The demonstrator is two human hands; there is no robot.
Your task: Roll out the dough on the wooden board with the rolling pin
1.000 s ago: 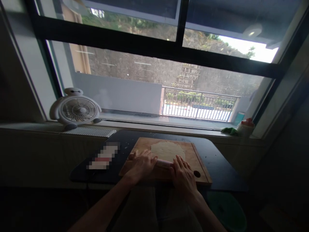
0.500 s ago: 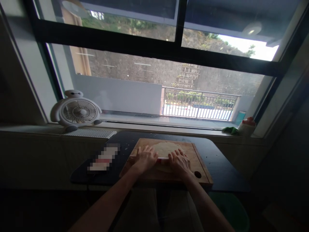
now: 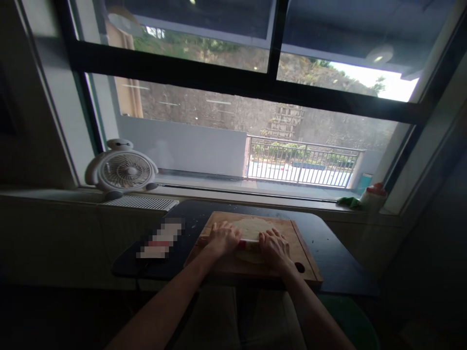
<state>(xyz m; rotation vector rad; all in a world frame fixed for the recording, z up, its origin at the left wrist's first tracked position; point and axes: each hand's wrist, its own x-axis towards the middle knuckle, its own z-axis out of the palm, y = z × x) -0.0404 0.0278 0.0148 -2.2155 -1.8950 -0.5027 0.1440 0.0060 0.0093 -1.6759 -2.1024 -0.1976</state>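
Note:
A flat, pale sheet of dough (image 3: 253,223) lies on a wooden cutting board (image 3: 306,257). Across it runs a rolling pin (image 3: 251,241), showing only as a light strip with red between my hands. My left hand (image 3: 224,237) is closed over the pin's left part, fingers curled forward. Over the right part, my right hand (image 3: 276,245) grips in the same way. Both palms cover most of the pin, so its ends are largely hidden. Some dough also shows on the near side of the pin.
The board rests on a dark table (image 3: 335,257) with rounded corners. A blurred-out phone-like object (image 3: 160,240) lies on its left. On the windowsill stand a white fan (image 3: 127,170), a green cloth (image 3: 348,201) and a white bottle (image 3: 374,195). A green stool-like shape (image 3: 350,321) is below right.
The whole view has shifted slightly down and right. Both hands stay on the rolling pin, with little visible movement over the board; slightly more red shows between them.

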